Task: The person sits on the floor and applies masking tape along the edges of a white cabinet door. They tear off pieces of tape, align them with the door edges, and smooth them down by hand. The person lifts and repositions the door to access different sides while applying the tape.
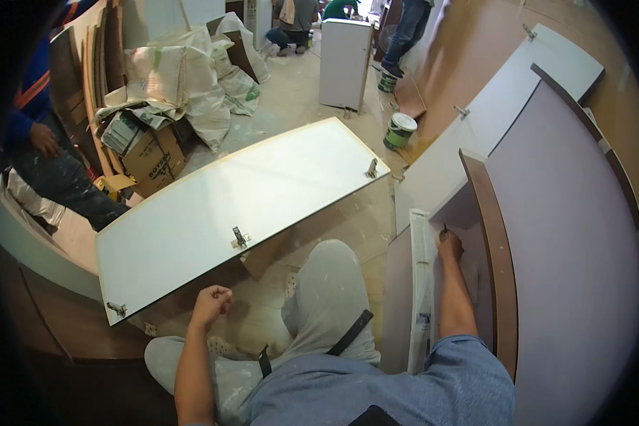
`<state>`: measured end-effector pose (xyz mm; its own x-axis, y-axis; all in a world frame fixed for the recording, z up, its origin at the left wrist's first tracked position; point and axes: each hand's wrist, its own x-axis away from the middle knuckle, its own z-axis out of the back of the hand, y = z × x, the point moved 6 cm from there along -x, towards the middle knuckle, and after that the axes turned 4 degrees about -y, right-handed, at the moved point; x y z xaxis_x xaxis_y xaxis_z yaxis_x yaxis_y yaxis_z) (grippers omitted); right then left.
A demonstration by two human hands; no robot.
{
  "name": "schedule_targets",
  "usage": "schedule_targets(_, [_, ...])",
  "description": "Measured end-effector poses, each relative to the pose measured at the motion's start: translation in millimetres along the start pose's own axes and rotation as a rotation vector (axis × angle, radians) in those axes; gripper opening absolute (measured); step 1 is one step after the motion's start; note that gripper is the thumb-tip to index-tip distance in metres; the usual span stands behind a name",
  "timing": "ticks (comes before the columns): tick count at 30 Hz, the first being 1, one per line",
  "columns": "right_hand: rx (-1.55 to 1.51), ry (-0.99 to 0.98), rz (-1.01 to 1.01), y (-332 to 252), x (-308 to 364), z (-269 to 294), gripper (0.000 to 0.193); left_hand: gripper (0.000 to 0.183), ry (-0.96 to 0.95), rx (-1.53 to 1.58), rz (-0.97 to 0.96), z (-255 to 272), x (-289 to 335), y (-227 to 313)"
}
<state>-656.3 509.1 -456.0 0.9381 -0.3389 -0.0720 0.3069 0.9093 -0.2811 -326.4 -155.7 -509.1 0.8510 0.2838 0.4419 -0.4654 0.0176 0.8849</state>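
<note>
While my right hand clamps a slim, dark object, my left hand curls, fingers together. Nearby is a white, metal-hinged panel.

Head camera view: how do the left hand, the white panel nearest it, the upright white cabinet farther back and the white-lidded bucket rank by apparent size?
1. White panel
2. White cabinet
3. Bucket and left hand: they look alike; the hand is nearer the camera, so unranked.

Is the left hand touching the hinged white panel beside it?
Apart. The head view shows a gap between the left hand and the near edge of the white panel.
</note>
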Motion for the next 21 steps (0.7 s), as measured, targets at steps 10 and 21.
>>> schedule_targets(10, [-0.475,0.031,0.044,21.2,13.2,-11.1,0.044,0.017,0.057,-0.125,-0.040,14.1,4.4,-34.0])
schedule_targets(21, [-0.608,-0.071,0.642,-113.4,110.9,32.6,0.029,0.033,-0.307,-0.231,-0.119,-66.9,28.7,15.7])
